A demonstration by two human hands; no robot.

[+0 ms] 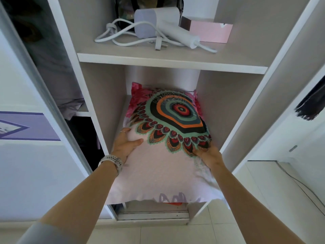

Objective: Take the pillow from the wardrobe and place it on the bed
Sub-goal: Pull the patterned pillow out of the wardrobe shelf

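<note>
A pale pink pillow [158, 166] with a bright peacock-feather print lies in the middle compartment of the white wardrobe [98, 95], its near end hanging out over the shelf edge. My left hand [125, 143] grips the pillow's left side, thumb on top and fingers tucked under the edge. My right hand [208, 154] grips the right side, fingers pressed into the printed part. Both arms reach in from below. The bed is out of view.
On the shelf above lie a white hair dryer [158, 23] with its coiled cord and a pink box [209, 29]. Clothes hang in the left compartment [58, 76]. A sliding door [26, 138] stands at left. Tiled floor [167, 235] lies below.
</note>
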